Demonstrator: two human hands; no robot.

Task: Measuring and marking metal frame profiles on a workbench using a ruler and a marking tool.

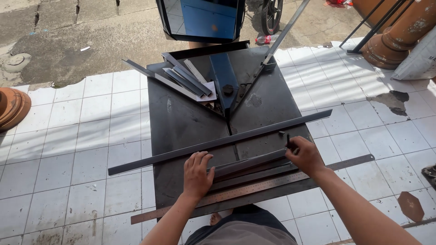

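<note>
The left hand (196,174) is lying flat, fingers spread and clamped on nothing, pressing down on a short metal bar (247,164) lying near the front edge of the dark steel desk (181,122). The right hand (305,156) is closing its grip around a dark pen (288,140), its tip standing at the bar's right end. A long steel ruler (254,187) is lying just in front of the bar. A longer flat strip (218,143) is crossing the desk behind both hands, and cut offcuts (186,79) are lying at the far left corner.

white sack (420,59) at right edge, upright.
</note>
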